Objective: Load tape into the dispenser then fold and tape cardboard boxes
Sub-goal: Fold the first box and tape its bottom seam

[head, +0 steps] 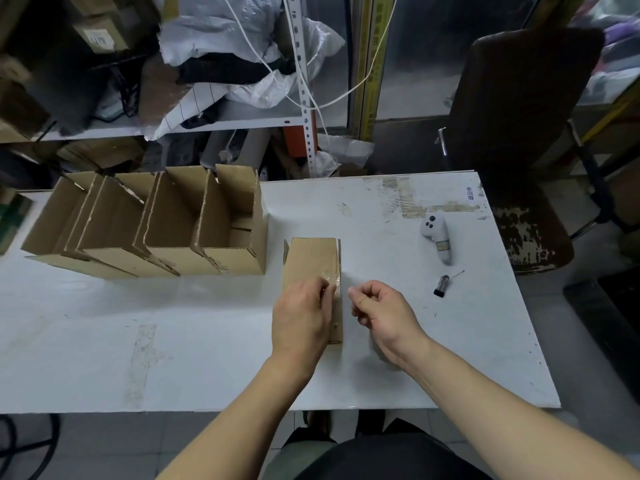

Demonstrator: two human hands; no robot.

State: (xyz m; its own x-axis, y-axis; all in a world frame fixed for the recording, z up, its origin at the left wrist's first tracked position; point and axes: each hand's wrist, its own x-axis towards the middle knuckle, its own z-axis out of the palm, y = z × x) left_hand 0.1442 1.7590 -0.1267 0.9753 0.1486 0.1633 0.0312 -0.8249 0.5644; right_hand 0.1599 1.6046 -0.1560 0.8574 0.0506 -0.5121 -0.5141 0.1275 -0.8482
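I see a closed cardboard box (313, 268) on the white table (207, 341), its long axis running away from me. My left hand (303, 317) rests on its near end, fingers curled at a clear tape strip (333, 276). My right hand (379, 308) hovers just right of the box, loosely curled; whether it pinches tape I cannot tell.

White table (207, 341) with cardboard boxes (156, 230), grey controller (437, 237), small black tool (442, 285).
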